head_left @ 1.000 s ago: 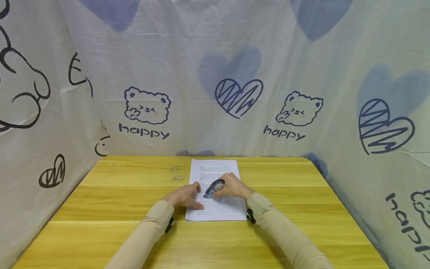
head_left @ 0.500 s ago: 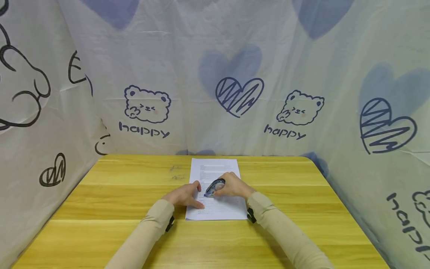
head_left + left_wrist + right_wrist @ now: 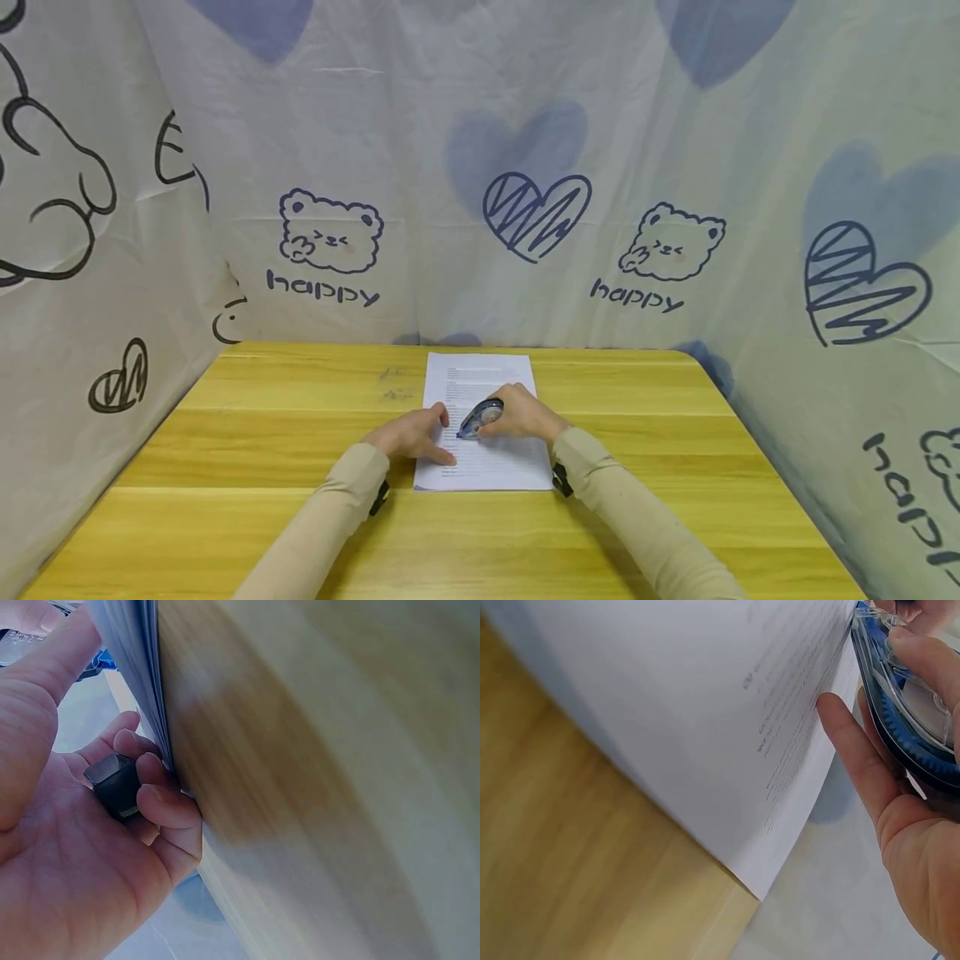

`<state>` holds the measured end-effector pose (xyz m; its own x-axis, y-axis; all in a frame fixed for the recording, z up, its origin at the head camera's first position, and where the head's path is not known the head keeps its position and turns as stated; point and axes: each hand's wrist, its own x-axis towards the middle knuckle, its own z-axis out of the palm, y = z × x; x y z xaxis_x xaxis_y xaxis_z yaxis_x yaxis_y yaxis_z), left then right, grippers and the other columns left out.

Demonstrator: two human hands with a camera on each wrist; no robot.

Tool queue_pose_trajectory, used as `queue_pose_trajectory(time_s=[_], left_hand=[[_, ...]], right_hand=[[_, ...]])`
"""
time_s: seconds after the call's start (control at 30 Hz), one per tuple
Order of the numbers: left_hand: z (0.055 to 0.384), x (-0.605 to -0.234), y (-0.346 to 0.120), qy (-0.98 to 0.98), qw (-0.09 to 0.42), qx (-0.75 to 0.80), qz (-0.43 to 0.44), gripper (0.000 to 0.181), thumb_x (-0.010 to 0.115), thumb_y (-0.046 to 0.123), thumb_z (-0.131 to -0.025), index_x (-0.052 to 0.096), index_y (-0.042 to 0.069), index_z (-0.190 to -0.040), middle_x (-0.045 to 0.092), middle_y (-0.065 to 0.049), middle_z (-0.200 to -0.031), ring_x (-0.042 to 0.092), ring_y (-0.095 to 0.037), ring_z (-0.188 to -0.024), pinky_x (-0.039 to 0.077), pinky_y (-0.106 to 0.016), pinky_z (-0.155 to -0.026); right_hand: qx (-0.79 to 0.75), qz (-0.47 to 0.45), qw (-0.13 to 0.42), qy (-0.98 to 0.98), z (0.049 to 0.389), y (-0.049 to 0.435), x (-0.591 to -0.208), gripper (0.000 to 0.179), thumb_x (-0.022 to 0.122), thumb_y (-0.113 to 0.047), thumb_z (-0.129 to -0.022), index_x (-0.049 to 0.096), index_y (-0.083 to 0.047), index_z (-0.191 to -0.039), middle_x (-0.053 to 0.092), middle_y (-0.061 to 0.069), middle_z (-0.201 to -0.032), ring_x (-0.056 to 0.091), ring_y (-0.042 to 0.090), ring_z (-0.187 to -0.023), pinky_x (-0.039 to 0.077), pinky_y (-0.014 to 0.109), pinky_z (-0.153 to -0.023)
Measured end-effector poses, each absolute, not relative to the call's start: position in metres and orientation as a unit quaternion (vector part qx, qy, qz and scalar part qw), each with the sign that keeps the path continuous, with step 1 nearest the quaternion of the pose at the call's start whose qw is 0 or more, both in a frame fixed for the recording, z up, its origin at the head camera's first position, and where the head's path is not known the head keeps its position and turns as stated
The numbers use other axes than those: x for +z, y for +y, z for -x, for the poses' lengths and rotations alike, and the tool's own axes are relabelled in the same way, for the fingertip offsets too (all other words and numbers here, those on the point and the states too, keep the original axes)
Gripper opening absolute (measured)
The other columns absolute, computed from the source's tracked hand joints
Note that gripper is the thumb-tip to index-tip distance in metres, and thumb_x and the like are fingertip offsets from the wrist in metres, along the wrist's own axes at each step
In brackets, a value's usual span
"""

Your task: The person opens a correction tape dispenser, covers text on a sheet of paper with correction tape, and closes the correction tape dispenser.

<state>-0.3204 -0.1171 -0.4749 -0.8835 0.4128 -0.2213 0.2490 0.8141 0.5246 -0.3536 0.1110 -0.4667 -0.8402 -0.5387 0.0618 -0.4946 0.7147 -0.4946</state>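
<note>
My right hand (image 3: 521,414) grips a correction tape dispenser (image 3: 480,419), a clear case with dark blue parts. Its tip points down and left, right at the printed lines on a stack of white paper sheets (image 3: 495,475). In the right wrist view the blue gear wheel of the dispenser (image 3: 909,727) shows between the fingers. At the stack's left edge, my left hand (image 3: 408,435) rests with thumb and index finger spread on the top sheet. The left wrist view shows its other fingers curled around a small black block-like piece (image 3: 116,787), close beside the sheets' edge.
The paper lies on a yellow wood-grain table (image 3: 225,500), near its far edge. White cloth (image 3: 450,275) printed with hearts, bears and lettering hangs behind the table and on both sides.
Hands, dispenser and paper keep practically the same places. The whole head view shifts very slightly.
</note>
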Motion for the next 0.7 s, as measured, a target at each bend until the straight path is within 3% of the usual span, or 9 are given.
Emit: queue_pose_trajectory(time_s=[0.7], left_hand=[[0.3204, -0.4754, -0.1164, 0.937, 0.160, 0.253, -0.182, 0.055, 0.085, 0.034, -0.076, 0.049, 0.014, -0.112, 0.057, -0.007, -0.106, 0.050, -0.021, -0.093, 0.041, -0.038, -0.085]], right_hand=[[-0.247, 0.285, 0.045, 0.925, 0.3516, 0.1176, -0.4649, 0.026, 0.086, -0.029, -0.074, 0.074, -0.012, -0.090, 0.070, -0.007, -0.078, 0.058, 0.006, -0.069, 0.049, 0.024, -0.067]])
